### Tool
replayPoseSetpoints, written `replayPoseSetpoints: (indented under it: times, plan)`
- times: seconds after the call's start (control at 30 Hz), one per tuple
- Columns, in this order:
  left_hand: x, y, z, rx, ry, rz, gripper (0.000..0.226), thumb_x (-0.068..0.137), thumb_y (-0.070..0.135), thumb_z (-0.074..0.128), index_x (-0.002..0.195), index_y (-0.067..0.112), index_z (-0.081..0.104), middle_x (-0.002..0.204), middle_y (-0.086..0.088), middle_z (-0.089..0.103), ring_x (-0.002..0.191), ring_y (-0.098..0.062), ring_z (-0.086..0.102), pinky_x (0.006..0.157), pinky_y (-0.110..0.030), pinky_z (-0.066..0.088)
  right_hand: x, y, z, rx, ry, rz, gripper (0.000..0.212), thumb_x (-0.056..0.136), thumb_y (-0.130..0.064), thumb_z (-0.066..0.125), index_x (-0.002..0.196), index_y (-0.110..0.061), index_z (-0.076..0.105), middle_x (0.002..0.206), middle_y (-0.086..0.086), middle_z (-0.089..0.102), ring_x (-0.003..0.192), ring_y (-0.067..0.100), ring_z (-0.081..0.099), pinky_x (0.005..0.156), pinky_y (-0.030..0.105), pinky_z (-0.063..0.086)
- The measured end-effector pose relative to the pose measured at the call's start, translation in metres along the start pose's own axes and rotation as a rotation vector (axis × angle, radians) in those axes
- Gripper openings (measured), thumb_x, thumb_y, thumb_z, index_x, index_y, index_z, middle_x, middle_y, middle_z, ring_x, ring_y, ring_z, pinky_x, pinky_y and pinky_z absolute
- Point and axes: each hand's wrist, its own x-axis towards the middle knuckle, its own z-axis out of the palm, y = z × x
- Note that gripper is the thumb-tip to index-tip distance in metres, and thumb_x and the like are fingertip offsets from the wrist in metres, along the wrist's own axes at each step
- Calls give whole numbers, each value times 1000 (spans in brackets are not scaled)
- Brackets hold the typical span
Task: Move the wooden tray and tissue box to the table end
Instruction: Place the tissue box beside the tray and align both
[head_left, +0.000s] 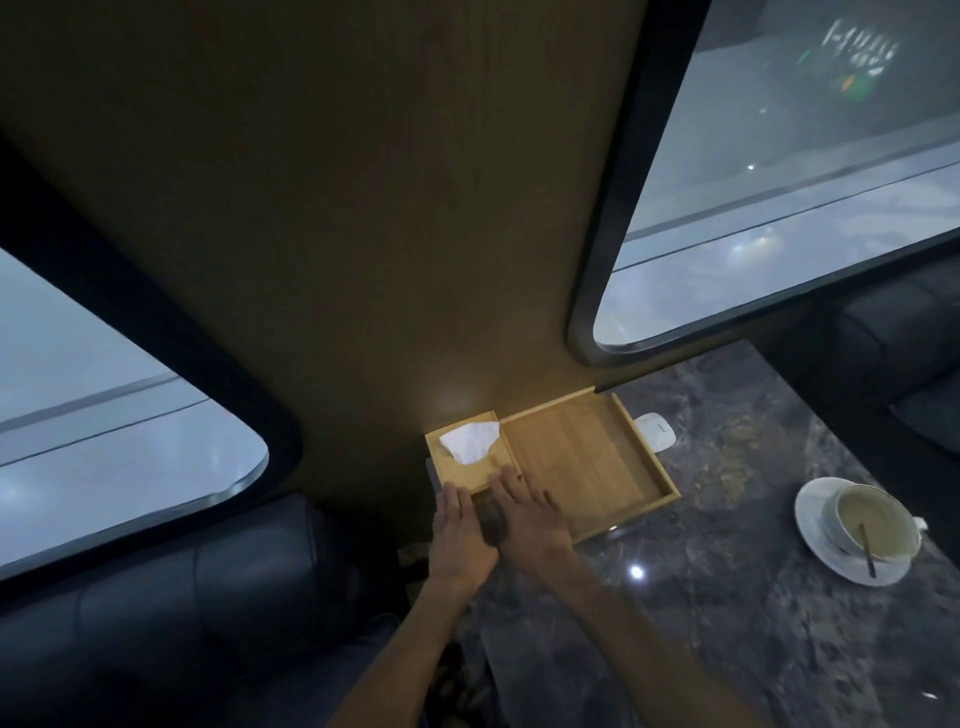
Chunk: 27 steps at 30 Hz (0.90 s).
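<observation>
Tissue box: I see the wooden tissue box (470, 451) at the far end of the dark marble worktop (727, 597), right up against the wood wall panel (337, 234), with a white tissue (470, 440) poking out of its top.
Wooden tray: the wooden tray (587, 457) lies flat just right of the box, side by side and touching it, its far edge at the wall as well.
Relative to my hands: both hands are at the near edge of the box, with the tray just to the right of them.
Left hand: my left hand (460, 532) is flat, fingers stretched out, fingertips against the box's near left corner; nothing gripped.
Right hand: my right hand (527, 519) is also spread flat, fingertips where box and tray meet, palm over the tray's near corner; pressing, not grasping.
Between hands: something dark there, too blurred to tell.
Other things: white cup (872, 522) on a saucer (810, 530) well to the right; small white item (655, 431) just beyond the tray's right rim.
</observation>
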Motion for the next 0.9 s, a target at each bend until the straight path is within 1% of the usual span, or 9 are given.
replayPoseSetpoints:
  times: [0.13, 0.23, 0.3, 0.37, 0.43, 0.6, 0.7, 0.8, 0.9]
  plan:
    - [-4, -3, -5, -51, 37, -9, 83, 85, 21, 55, 151, 9, 6, 162, -11, 7, 151, -29, 0, 124, -43, 10, -8, 13, -18, 498, 205, 105, 50, 92, -20, 46, 141, -21, 36, 150, 5, 40, 142, 31, 29, 112, 44, 32]
    - [-11, -5, -6, -233, 75, -21, 76, 82, 9, 51, 148, 10, 13, 158, -11, 17, 146, -29, 20, 116, -40, 31, -27, 44, -5, 1014, 526, 592, 50, 91, -16, 48, 140, -12, 38, 124, 13, 55, 115, 37, 53, 91, 43, 45]
    - [-14, -8, -1, -265, 60, -6, 78, 82, 7, 52, 149, 14, 11, 157, -8, 15, 139, -28, 34, 105, -35, 41, -31, 74, 11, 1531, 503, 909, 55, 84, -22, 51, 137, -12, 42, 127, 14, 57, 114, 37, 55, 82, 43, 49]
    - [-12, -11, 3, -235, 28, -1, 85, 82, 9, 53, 151, 16, 5, 161, -6, 7, 145, -28, 26, 110, -42, 40, -28, 97, 22, 2069, 299, 978, 59, 78, -35, 52, 134, -18, 47, 134, 14, 54, 116, 37, 55, 79, 47, 53]
    - [-10, -11, 4, -201, -17, -23, 87, 82, 11, 54, 152, 15, 2, 163, -8, 0, 150, -27, 11, 116, -48, 33, -31, 101, 20, 2276, 216, 978, 59, 81, -39, 51, 135, -20, 42, 138, 12, 50, 120, 37, 51, 95, 54, 47]
    - [-3, -12, -6, -169, -94, -52, 84, 81, 16, 54, 151, 10, 9, 162, -13, 5, 150, -30, 6, 120, -48, 24, -44, 100, 5, 2342, 232, 890, 54, 89, -41, 44, 140, -27, 31, 140, 11, 43, 131, 37, 42, 111, 56, 30]
    - [-4, -12, -19, -133, -154, -55, 85, 81, 16, 55, 151, 10, 8, 163, -13, 5, 150, -33, -2, 123, -49, 13, -47, 98, 10, 2204, 136, 838, 41, 90, -43, 43, 121, -16, 49, 126, 9, 51, 124, 35, 48, 92, 49, 48]
    - [-14, -16, -27, -37, -131, -28, 90, 78, 21, 60, 150, 18, 7, 159, -9, 13, 149, -37, -1, 122, -55, 7, -56, 105, 12, 2072, 126, 746, 38, 91, -47, 41, 101, -14, 58, 95, 6, 57, 81, 26, 56, 64, 36, 50]
    - [-23, -14, -33, 52, -141, -66, 77, 85, 32, 55, 149, 16, 16, 155, -12, 26, 147, -39, 9, 120, -55, 12, -78, 110, -8, 2023, 120, 666, 36, 92, -50, 42, 81, -19, 56, 82, -1, 54, 73, 18, 52, 66, 35, 45]
